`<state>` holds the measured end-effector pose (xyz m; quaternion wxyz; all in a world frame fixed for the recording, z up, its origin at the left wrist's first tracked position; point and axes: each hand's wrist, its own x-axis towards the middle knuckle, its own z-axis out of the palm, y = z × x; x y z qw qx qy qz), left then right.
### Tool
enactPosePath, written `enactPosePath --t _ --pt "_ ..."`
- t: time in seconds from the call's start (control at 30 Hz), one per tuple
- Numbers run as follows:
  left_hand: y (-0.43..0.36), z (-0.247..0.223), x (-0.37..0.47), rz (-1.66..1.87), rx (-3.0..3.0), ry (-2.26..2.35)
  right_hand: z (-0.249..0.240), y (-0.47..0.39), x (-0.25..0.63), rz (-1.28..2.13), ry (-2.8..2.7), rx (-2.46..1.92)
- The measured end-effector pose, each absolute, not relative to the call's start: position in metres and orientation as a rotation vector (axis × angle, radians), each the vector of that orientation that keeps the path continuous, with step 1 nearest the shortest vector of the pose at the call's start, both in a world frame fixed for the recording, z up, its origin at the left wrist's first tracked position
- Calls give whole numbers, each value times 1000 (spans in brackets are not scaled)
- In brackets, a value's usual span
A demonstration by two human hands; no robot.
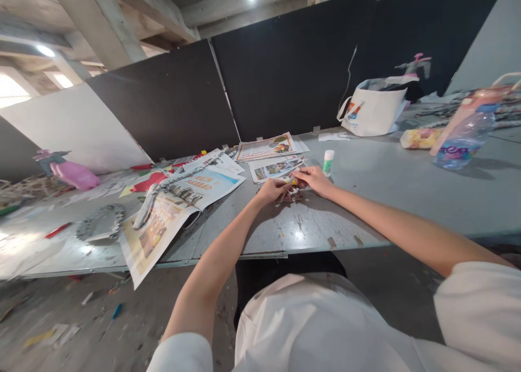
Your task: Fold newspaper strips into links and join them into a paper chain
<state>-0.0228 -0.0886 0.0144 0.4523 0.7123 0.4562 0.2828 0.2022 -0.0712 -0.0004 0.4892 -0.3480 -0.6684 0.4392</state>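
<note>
My left hand (272, 191) and my right hand (313, 179) meet over the table, fingers pinched on a small paper strip (292, 180) between them. A bit of yellow shows at the fingertips; the strip's exact shape is too small to tell. Just below the fingers is a dark, patterned scrap of printed paper (291, 195), partly covered by my left hand. Beside my right hand stands a white glue stick (328, 164) with a green band, upright. Printed sheets (268, 170) lie just behind my hands.
Left of my hands, a colour magazine (215, 186) overhangs the table's front edge, a braided grey paper strand (152, 198) on it. Farther left are a paper ring (100, 223), a red pen (58, 230) and a pink spray bottle (75, 175). A white bag (372, 109) and water bottle (466, 139) stand right.
</note>
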Motion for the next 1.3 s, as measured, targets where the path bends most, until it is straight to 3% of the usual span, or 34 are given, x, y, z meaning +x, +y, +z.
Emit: enactPosePath --t 0.33,0.6,1.3 --pt "-90 23 -18 787 1723 1143 6 -59 212 1107 -1338 -780" --pt "-90 19 -19 799 1796 1104 -7 -74 197 1195 -1644 -875" --pt "-92 19 -14 818 1777 999 11 -57 217 1215 -1207 -721"
